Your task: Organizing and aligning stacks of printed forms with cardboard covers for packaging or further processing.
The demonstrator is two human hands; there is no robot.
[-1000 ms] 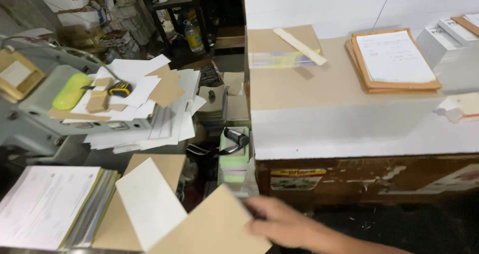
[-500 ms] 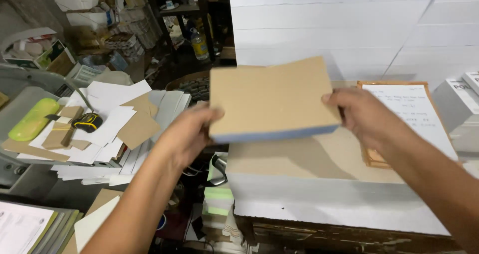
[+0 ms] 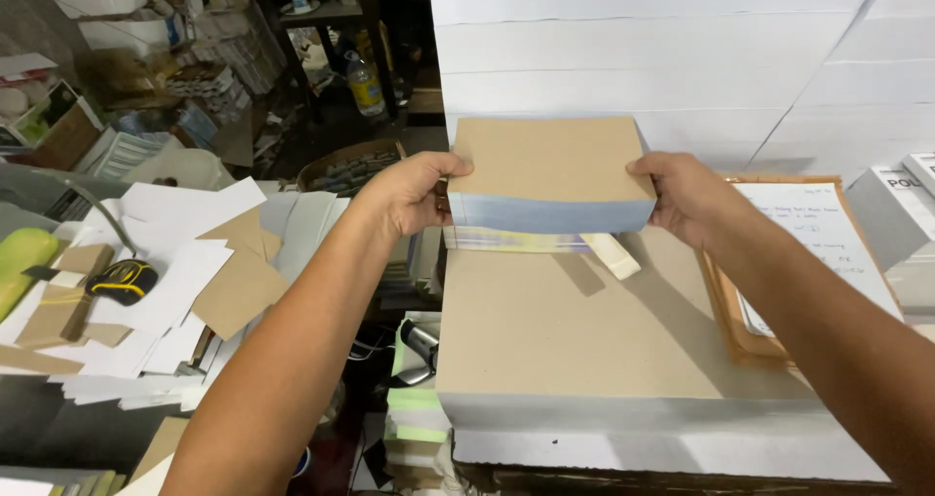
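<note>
Just two bare arms here, left hand [image 3: 409, 196] and right hand [image 3: 687, 196], no sleeves showing up to the frame edge, no watch, rings, gloves or bands on either wrist.

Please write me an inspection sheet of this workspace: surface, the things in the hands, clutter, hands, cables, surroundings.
Surface: large brown cardboard sheet lying on a white paper stack.
Job's things: paper block with brown cover, held level above the sheet; flat pale stick under it.
Clutter: clipboard with written sheet at right; loose white and brown sheets, tape measure at left.
Grippers: left hand and right hand grip the block's two ends.
Cables: nothing seen.
Surroundings: plastic bottle beside a dark shelf.
</note>
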